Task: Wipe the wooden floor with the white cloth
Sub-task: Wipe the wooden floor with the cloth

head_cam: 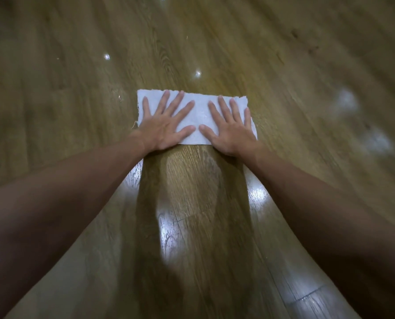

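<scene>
Cloth [197, 112], white, is found flat on the wooden floor [65, 65], long axis crosswise to both arms, pinned equally under the spread left hand [163, 127] and spread right hand [230, 131].

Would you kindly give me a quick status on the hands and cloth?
Left hand, right hand flat, fingers spread, pressing cloth. Cloth flat on floor. Nothing in the way.

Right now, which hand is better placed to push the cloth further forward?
Neither clearly: left hand and right hand both press flat, fingers spread, on the white rectangular cloth, one on each half. Pushing the cloth along the wooden floor with both seems best.
</scene>
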